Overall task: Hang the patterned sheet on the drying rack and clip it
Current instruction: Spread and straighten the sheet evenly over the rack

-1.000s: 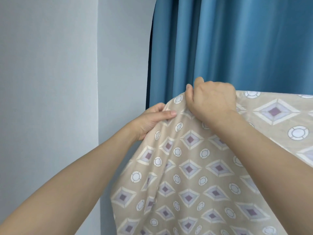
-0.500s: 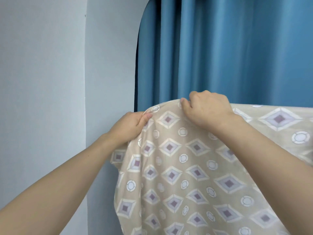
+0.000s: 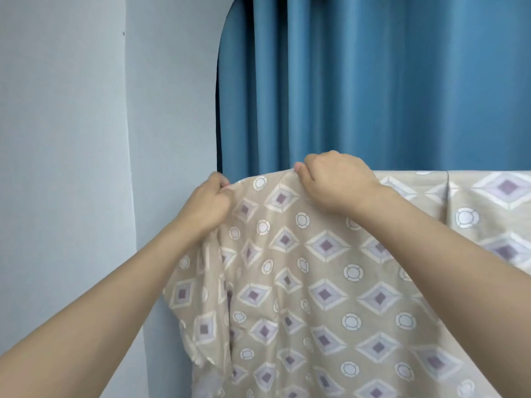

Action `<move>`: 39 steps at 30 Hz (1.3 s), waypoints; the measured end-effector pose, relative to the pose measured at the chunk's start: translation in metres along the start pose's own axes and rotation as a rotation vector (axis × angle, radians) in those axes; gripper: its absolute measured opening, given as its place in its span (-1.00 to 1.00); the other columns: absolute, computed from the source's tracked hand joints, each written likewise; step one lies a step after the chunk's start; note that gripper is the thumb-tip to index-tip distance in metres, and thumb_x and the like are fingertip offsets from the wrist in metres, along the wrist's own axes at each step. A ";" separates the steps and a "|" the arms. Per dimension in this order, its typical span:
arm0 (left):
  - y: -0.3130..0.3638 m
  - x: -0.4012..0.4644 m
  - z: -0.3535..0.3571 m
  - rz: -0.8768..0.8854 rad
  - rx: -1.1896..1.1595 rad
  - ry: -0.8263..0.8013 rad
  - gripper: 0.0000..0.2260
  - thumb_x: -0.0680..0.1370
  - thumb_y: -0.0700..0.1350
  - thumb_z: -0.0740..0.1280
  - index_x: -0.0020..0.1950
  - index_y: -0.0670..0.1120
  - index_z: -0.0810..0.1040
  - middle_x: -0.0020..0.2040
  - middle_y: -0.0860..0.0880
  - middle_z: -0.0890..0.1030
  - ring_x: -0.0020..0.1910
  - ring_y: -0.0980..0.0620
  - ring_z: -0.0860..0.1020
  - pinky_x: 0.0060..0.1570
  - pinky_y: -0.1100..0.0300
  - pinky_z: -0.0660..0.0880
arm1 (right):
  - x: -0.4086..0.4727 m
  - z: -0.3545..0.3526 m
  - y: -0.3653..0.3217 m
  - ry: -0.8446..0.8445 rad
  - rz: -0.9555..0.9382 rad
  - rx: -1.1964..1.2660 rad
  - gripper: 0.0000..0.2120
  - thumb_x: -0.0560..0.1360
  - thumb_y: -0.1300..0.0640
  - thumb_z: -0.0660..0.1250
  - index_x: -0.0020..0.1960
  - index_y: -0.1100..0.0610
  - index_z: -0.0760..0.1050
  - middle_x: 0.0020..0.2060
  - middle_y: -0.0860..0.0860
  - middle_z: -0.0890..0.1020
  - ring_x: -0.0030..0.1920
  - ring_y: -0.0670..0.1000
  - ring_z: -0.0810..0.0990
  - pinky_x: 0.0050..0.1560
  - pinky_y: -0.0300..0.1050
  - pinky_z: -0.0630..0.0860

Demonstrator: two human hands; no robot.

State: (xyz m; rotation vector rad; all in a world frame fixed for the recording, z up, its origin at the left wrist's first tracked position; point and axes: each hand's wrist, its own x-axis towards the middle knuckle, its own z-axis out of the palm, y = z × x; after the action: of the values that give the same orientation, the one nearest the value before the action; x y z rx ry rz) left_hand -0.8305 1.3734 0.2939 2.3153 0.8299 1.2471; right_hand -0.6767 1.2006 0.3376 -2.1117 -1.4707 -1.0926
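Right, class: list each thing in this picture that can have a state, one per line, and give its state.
Patterned sheet: draped over a hidden support, top edge level on the right, bunched at its left end, no clip visible.
Left hand: fingers shut on the sheet's left end.
Right hand: fingers shut on the sheet's top edge.
Blue curtain: drawn closed, hanging in folds behind the sheet.

Drying rack: wholly hidden under the patterned sheet [image 3: 330, 282]. Sheet: cut off by right and bottom edges. Left hand [image 3: 205, 206] and right hand [image 3: 334, 182]: fingertips buried in the fabric's top fold. Both forearms: cut by frame edges. Blue curtain [image 3: 373, 81]: lower part covered.
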 end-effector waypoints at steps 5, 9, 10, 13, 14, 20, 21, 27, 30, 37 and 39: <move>0.065 -0.016 0.026 0.286 0.045 -0.039 -0.79 0.63 0.08 0.09 0.03 0.03 0.47 -0.05 0.11 0.56 -0.04 0.04 0.51 -0.02 0.08 0.43 | -0.016 -0.021 0.036 0.058 0.076 -0.039 -0.59 0.65 -0.10 -0.07 -0.15 0.13 0.36 -0.20 0.05 0.47 -0.17 0.14 0.41 -0.17 -0.04 0.30; 0.104 -0.011 0.049 0.455 0.463 0.153 -0.66 0.62 0.12 0.02 0.05 -0.06 0.48 0.05 -0.07 0.58 0.07 -0.17 0.47 0.15 -0.04 0.35 | -0.047 -0.049 0.088 0.075 0.177 -0.179 -0.40 0.62 -0.19 -0.13 -0.28 0.15 0.45 -0.30 0.07 0.56 -0.22 0.17 0.48 -0.22 -0.05 0.36; 0.118 -0.013 0.058 0.519 0.465 0.154 -0.64 0.63 0.14 0.01 0.06 -0.06 0.48 0.05 -0.07 0.57 0.08 -0.16 0.47 0.13 -0.04 0.36 | -0.055 -0.055 0.099 0.054 0.215 -0.200 -0.38 0.62 -0.21 -0.14 -0.30 0.16 0.44 -0.32 0.07 0.53 -0.23 0.17 0.47 -0.21 -0.04 0.35; 0.154 -0.021 0.082 0.662 0.396 0.088 -0.60 0.65 0.18 -0.04 -0.06 -0.06 0.43 -0.08 -0.05 0.55 -0.05 -0.13 0.50 -0.13 0.04 0.35 | -0.073 -0.063 0.120 -0.015 0.313 -0.226 -0.34 0.62 -0.23 -0.16 -0.35 0.18 0.40 -0.38 0.06 0.45 -0.26 0.18 0.44 -0.20 -0.04 0.32; 0.163 -0.022 0.089 0.663 0.409 0.089 -0.56 0.65 0.18 -0.07 -0.14 -0.08 0.41 -0.17 -0.05 0.53 -0.11 -0.14 0.51 -0.20 0.06 0.32 | -0.077 -0.062 0.124 -0.005 0.331 -0.251 -0.35 0.62 -0.22 -0.16 -0.37 0.18 0.39 -0.39 0.06 0.44 -0.27 0.17 0.43 -0.21 -0.04 0.31; 0.163 -0.015 0.109 0.681 0.448 0.402 -0.41 0.65 0.15 -0.08 -0.48 -0.10 0.34 -0.55 -0.03 0.35 -0.54 -0.10 0.28 -0.47 0.19 0.10 | -0.099 -0.039 0.138 0.317 0.230 -0.442 -0.46 0.63 -0.10 -0.09 -0.43 0.14 0.25 -0.51 0.06 0.41 -0.48 0.16 0.41 -0.44 -0.15 0.13; 0.158 -0.014 0.110 0.722 0.437 0.472 -0.42 0.65 0.14 -0.05 -0.50 -0.10 0.31 -0.60 -0.03 0.33 -0.59 -0.07 0.22 -0.48 0.23 0.03 | -0.102 -0.037 0.141 0.358 0.180 -0.434 -0.49 0.63 -0.10 -0.06 -0.42 0.12 0.24 -0.52 0.07 0.41 -0.51 0.15 0.39 -0.45 -0.15 0.13; 0.143 -0.005 0.104 0.742 0.429 0.475 -0.45 0.65 0.11 -0.04 -0.48 -0.08 0.33 -0.60 -0.05 0.34 -0.57 -0.06 0.23 -0.47 0.24 0.01 | -0.105 -0.044 0.158 0.280 0.224 -0.466 -0.40 0.54 -0.22 -0.29 -0.39 0.10 0.29 -0.46 0.03 0.47 -0.39 0.18 0.47 -0.45 -0.12 0.11; 0.156 -0.010 0.106 0.721 0.412 0.381 -0.52 0.66 0.10 -0.09 -0.29 -0.08 0.42 -0.41 -0.03 0.42 -0.40 -0.11 0.38 -0.43 0.15 0.13 | -0.104 -0.049 0.160 0.245 0.300 -0.466 -0.43 0.54 -0.18 -0.29 -0.42 0.12 0.23 -0.50 -0.02 0.39 -0.39 0.16 0.41 -0.45 -0.11 0.05; 0.180 -0.023 0.114 0.815 0.437 0.228 -0.52 0.67 0.13 -0.12 -0.29 -0.02 0.40 -0.45 0.03 0.32 -0.38 -0.11 0.38 -0.40 0.13 0.19 | -0.115 -0.053 0.156 0.247 0.272 -0.470 -0.43 0.54 -0.16 -0.27 -0.41 0.11 0.27 -0.47 0.01 0.46 -0.39 0.14 0.43 -0.44 -0.11 0.10; 0.176 -0.021 0.111 0.813 0.454 0.236 -0.52 0.67 0.12 -0.11 -0.31 -0.03 0.39 -0.47 0.02 0.28 -0.39 -0.12 0.37 -0.40 0.14 0.19 | -0.124 -0.063 0.171 0.267 0.368 -0.516 -0.43 0.58 -0.12 -0.22 -0.43 0.15 0.25 -0.49 0.05 0.45 -0.39 0.19 0.45 -0.42 -0.10 0.13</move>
State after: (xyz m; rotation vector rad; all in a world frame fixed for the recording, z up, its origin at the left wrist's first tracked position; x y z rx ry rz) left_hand -0.6899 1.2211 0.3233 3.0736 0.2133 1.8246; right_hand -0.5679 1.0116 0.3092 -2.3115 -0.6860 -1.6447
